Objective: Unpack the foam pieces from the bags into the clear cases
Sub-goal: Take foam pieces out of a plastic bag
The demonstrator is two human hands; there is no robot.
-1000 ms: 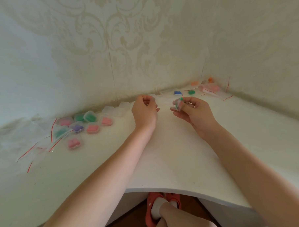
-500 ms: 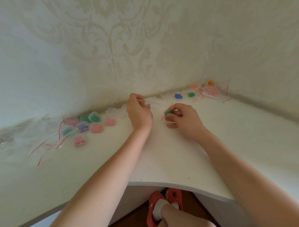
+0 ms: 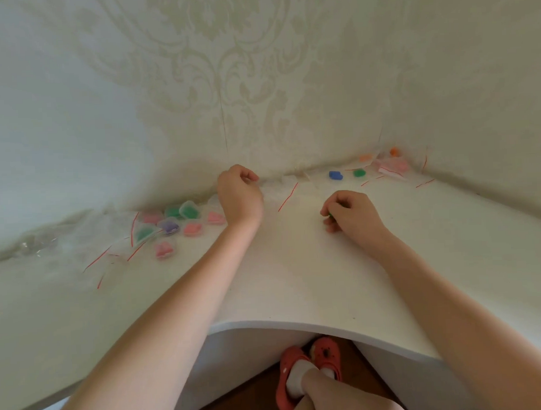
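Head view, the only 1 on offer. Right hand [image 3: 353,215] low on the white desk [image 3: 297,284], fingers curled under around a small green foam piece [image 3: 329,214], only a sliver of green visible at the fingertips. Left hand [image 3: 239,193] further back near the wall, fingers bent inward at the pile of empty clear cases [image 3: 282,182]; whether a case is actually pinched, cannot tell, since the clear plastic is lost against the pale surface. Just right of that hand, a limp clear bag with a red seal strip [image 3: 288,197], flat on the desk between the 2 hands, apparently emptied.

Likely step: seat the green piece in a fresh case. To do it well: draw 1 case clear of the pile, open it fully and steady it on the desk, press the foam in flat so no edge catches the lid, then snap shut. Foam springy and light, so a gentle pinch, no crushing.

Filled cases [image 3: 183,222] clustered left of the left hand, pink, green and purple inside, with spent bags [image 3: 110,255] beside them. Loose blue foam piece [image 3: 335,175] and another green foam piece [image 3: 359,172] at the back, beyond the right hand and well apart from it; unopened bags [image 3: 391,165] in the far right corner.
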